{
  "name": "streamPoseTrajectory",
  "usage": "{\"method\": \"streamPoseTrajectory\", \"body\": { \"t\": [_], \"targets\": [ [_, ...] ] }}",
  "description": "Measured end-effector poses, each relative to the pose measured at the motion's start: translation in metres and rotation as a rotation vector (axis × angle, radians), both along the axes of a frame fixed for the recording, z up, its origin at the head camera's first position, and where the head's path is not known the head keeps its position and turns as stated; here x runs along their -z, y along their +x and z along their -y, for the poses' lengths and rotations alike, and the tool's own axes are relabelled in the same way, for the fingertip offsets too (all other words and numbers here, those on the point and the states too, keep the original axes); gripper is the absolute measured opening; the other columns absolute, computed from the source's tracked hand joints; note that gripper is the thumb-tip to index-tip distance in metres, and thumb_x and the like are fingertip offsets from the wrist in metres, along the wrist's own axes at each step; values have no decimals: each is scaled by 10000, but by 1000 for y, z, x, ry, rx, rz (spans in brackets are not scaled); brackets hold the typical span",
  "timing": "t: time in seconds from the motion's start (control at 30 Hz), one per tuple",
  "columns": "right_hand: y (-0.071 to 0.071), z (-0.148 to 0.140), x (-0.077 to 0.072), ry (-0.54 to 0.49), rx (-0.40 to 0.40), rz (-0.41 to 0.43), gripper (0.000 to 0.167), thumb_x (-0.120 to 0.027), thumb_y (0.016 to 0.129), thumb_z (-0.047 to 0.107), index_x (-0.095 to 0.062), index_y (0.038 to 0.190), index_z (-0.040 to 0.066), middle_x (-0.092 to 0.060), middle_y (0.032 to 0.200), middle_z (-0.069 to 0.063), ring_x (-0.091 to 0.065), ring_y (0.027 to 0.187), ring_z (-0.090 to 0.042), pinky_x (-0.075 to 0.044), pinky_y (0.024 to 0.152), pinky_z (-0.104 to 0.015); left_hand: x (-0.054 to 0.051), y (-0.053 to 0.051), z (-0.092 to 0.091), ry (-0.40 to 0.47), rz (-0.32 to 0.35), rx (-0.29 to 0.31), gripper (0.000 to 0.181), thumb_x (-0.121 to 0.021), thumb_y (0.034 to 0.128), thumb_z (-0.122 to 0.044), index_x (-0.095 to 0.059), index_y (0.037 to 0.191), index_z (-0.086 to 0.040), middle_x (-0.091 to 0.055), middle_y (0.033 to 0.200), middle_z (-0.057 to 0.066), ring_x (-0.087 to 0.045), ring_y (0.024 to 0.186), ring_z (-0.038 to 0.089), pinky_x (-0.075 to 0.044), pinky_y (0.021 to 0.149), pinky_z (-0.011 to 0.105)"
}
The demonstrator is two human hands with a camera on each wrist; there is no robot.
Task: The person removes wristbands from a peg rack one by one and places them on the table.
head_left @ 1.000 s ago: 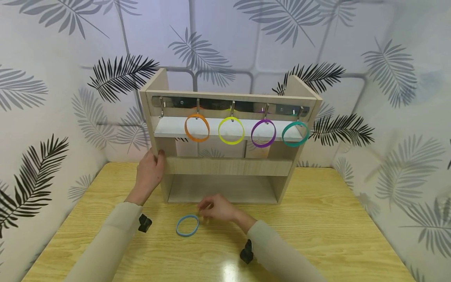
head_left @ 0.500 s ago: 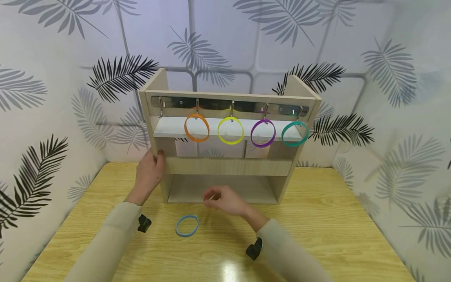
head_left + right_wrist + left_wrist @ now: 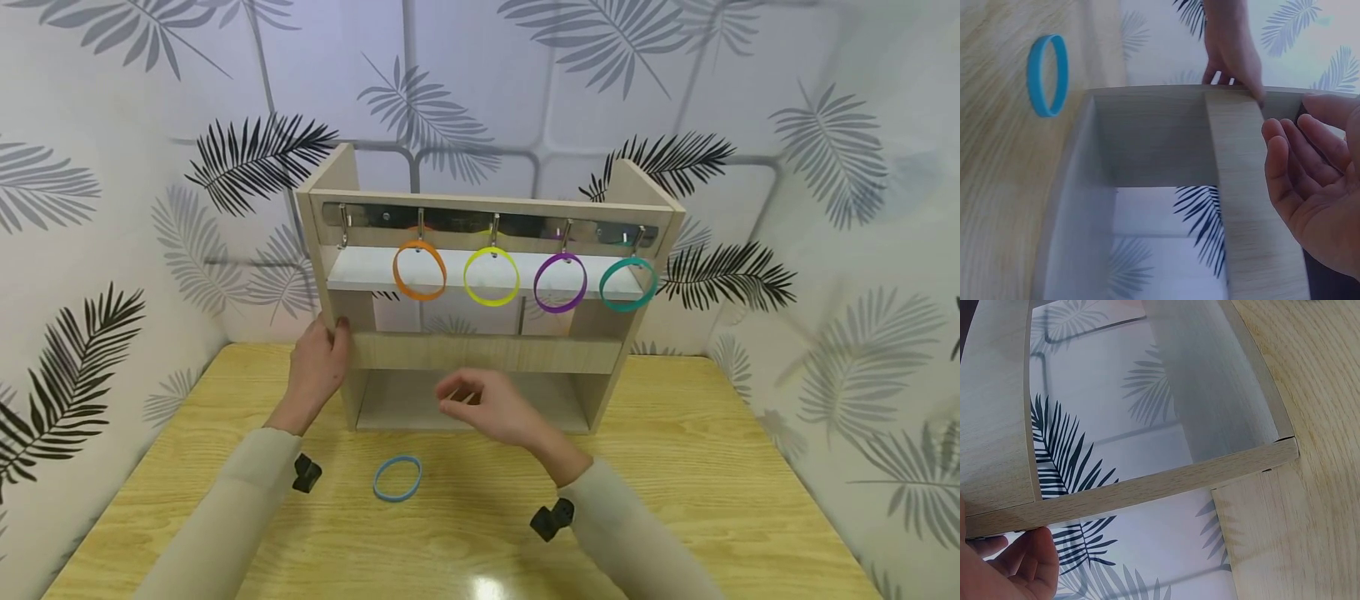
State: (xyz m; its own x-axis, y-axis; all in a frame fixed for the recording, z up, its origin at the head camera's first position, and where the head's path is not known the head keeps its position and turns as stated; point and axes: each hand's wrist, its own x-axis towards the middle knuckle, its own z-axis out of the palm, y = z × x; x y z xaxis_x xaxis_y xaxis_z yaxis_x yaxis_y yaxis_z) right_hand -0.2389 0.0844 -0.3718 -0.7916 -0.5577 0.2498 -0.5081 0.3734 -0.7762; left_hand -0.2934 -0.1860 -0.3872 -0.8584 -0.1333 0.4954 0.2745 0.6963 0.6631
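Observation:
My left hand (image 3: 318, 362) grips the left side panel of a small wooden shelf unit (image 3: 480, 353); in the left wrist view, the curled fingers (image 3: 1038, 559) lie at the panel's edge. In front of the unit's lower part hovers my right hand (image 3: 487, 404), fingers loosely bent. The right wrist view shows nothing in its palm (image 3: 1329, 206). A blue silicone wristband (image 3: 397, 498) lies flat on the table, left of and below the right hand. Orange (image 3: 420, 297), yellow (image 3: 491, 302), purple (image 3: 556, 309) and teal (image 3: 628, 307) wristbands hang from metal hooks along the unit's top front.
The leftmost hook (image 3: 345, 227) on the metal rail holds no band. A white shelf board (image 3: 450, 271) runs behind the hanging bands. The unit stands on a wooden table (image 3: 697, 467), near walls with leaf-patterned paper.
My right hand has risen from beside the blue wristband and shifted slightly right and towards the unit. The left hand and the wristbands stay where they were.

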Motion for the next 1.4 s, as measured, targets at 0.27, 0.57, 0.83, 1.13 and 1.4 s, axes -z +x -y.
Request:
{"method": "streamPoseTrajectory", "body": {
  "t": [0.27, 0.57, 0.83, 1.13, 1.4],
  "targets": [
    [-2, -4, -16, -74, 6, -106, 156, -663, 881, 95, -674, 1027, 44, -669, 953, -32, -619, 827, -113, -503, 718, -298, -1, 1, 0, -5, -5, -2, 509, -303, 1012, -329, -476, 1271, 73, -580, 1089, 278, -589, 910, 410, -465, 720, 544],
    [-2, -8, -41, -132, 29, -178, 161, -671, 876, 85, -670, 1017, 7, -674, 935, -40, -619, 790, -128, -506, 674, -289, 0, 0, -1, -8, -10, -3, 504, -299, 1014, -327, -482, 1262, 72, -582, 1074, 275, -585, 881, 394, -462, 703, 536],
    [-4, -6, -61, -160, 63, -223, 155, -685, 869, 99, -680, 1001, 19, -678, 908, -49, -624, 730, -141, -508, 632, -278, -1, 1, -1, -11, -11, -12, 492, -309, 1013, -321, -493, 1244, 73, -588, 1071, 278, -592, 869, 403, -463, 690, 542],
    [-9, 1, -80, -166, 83, -320, 150, -683, 870, 100, -680, 999, 24, -691, 863, -59, -625, 660, -147, -500, 591, -275, -1, 0, -1, -9, 0, -13, 490, -315, 1014, -311, -488, 1252, 81, -580, 1112, 294, -593, 916, 423, -462, 721, 552],
    [-13, 5, -94, -175, 112, -381, 163, -682, 867, 83, -664, 1019, 30, -674, 936, -52, -625, 662, -111, -508, 599, -270, -1, 0, -1, -6, 6, -10, 502, -312, 1014, -318, -480, 1267, 81, -580, 1097, 290, -597, 904, 420, -467, 709, 548]
  ]
}}
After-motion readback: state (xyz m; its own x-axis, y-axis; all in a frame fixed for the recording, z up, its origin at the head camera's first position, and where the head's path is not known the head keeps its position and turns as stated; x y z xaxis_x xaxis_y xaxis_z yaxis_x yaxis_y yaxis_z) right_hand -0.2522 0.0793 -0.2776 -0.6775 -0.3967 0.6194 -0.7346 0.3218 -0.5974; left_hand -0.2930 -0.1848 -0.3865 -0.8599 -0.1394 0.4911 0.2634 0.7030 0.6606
